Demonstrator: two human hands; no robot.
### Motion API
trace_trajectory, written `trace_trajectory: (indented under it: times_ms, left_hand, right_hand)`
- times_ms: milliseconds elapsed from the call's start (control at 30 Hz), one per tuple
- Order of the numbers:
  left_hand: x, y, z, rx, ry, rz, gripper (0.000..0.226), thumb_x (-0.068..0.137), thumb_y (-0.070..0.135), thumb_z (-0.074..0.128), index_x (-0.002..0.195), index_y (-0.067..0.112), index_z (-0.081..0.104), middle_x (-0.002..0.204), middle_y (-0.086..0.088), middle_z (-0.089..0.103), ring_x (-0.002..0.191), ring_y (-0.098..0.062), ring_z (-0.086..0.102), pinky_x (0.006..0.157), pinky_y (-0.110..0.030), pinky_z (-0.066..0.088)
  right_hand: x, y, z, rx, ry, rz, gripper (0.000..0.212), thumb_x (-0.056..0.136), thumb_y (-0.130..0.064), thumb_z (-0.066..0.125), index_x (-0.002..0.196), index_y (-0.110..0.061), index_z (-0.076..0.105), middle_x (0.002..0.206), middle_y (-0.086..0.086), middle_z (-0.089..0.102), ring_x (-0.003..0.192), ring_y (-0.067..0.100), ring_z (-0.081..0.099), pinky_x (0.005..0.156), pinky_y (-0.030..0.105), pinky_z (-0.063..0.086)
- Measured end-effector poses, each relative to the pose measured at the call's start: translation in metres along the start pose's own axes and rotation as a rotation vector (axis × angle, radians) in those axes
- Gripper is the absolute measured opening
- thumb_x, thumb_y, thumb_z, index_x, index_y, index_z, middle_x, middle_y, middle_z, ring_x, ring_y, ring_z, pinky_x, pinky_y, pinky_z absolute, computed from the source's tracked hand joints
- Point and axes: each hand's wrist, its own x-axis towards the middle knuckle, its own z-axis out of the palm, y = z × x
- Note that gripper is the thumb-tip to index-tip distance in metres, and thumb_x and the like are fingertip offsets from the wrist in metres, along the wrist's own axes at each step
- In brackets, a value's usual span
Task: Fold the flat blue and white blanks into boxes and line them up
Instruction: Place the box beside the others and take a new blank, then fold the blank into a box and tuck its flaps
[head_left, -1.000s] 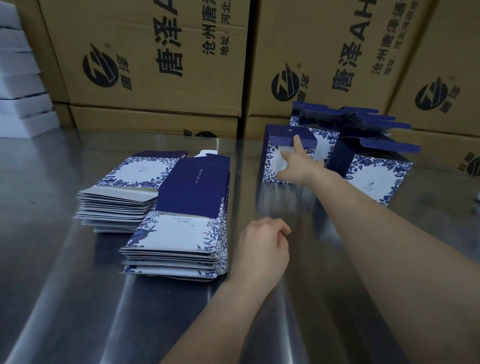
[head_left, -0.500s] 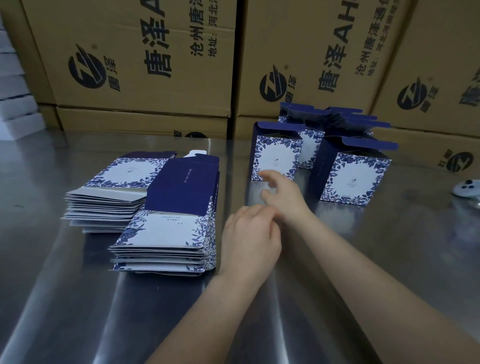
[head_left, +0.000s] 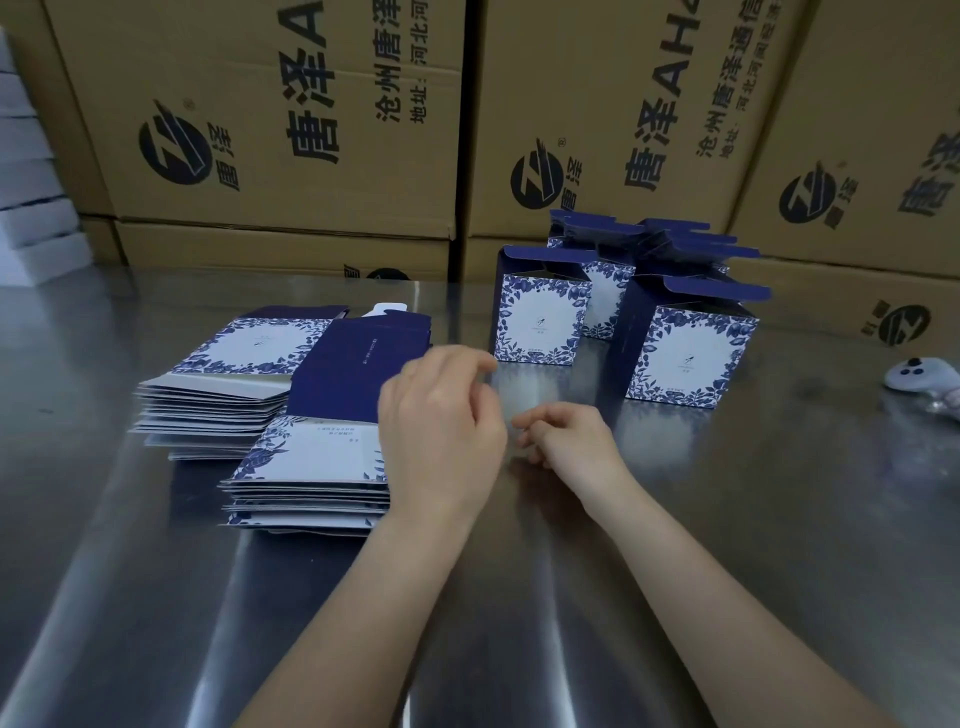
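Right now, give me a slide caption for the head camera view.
Left hand and right hand, both empty, between stacked flat blanks and folded boxes on a steel table.

Dim, tabletop (head_left: 675, 545) glare, wide-angle bowing

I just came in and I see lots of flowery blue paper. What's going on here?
A person is making boxes from flat blue and white blanks. Right now both hands are empty: the left hand is over the nearer stack of blanks, the right hand just beside it above the steel table. A second stack lies behind. Several folded boxes stand at the back right, their top flaps open.
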Motion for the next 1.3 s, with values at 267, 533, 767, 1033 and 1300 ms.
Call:
trace_trajectory:
  times_ms: [267, 533, 767, 1033, 1300]
  left_hand:
    - [0.019, -0.001, -0.015, -0.139, 0.108, -0.175, 0.034, 0.083, 0.004, 0.049, 0.108, 0.015, 0.069, 0.123, 0.0, 0.061, 0.116, -0.015, 0.054, 0.091, -0.014, 0.034]
    - [0.031, -0.022, -0.029, 0.192, -0.096, -0.327, 0.044, 0.088, 0.012, 0.057, 0.132, 0.011, 0.055, 0.137, -0.007, 0.055, 0.128, -0.029, 0.047, 0.106, -0.046, 0.037]
    - [0.023, -0.03, -0.026, 0.579, -0.613, -0.501, 0.051, 0.096, 0.031, 0.049, 0.143, 0.016, 0.039, 0.153, -0.012, 0.037, 0.144, -0.036, 0.026, 0.115, -0.052, 0.025]
    - [0.022, -0.027, -0.028, 0.632, -0.64, -0.446, 0.042, 0.097, 0.022, 0.05, 0.139, 0.019, 0.045, 0.148, -0.01, 0.043, 0.142, -0.034, 0.031, 0.108, -0.046, 0.031]
    - [0.018, -0.013, -0.026, 0.578, -0.547, -0.388, 0.039, 0.098, 0.018, 0.042, 0.136, 0.018, 0.047, 0.149, -0.017, 0.042, 0.141, -0.042, 0.03, 0.108, -0.052, 0.033]
  right_hand:
    - [0.001, 0.007, -0.011, 0.004, -0.117, -0.052, 0.028, 0.089, 0.003, 0.046, 0.088, -0.009, 0.07, 0.075, 0.006, 0.068, 0.056, 0.012, 0.056, 0.053, 0.011, 0.043]
    - [0.002, 0.01, -0.013, -0.035, -0.14, -0.104, 0.031, 0.087, 0.003, 0.047, 0.08, -0.019, 0.068, 0.07, -0.002, 0.069, 0.052, 0.001, 0.057, 0.057, 0.01, 0.045]
    - [0.001, 0.01, -0.013, -0.052, -0.138, -0.12, 0.033, 0.086, 0.004, 0.048, 0.078, -0.021, 0.068, 0.068, -0.005, 0.068, 0.049, -0.004, 0.055, 0.055, 0.008, 0.043]
    - [0.0, 0.009, -0.013, -0.071, -0.149, -0.131, 0.034, 0.085, 0.003, 0.05, 0.075, -0.025, 0.067, 0.069, -0.005, 0.068, 0.05, -0.002, 0.055, 0.056, 0.01, 0.043]
    - [-0.003, 0.006, -0.012, -0.051, -0.161, -0.128, 0.033, 0.085, 0.002, 0.051, 0.075, -0.025, 0.067, 0.071, -0.002, 0.068, 0.047, -0.005, 0.054, 0.055, 0.008, 0.043]
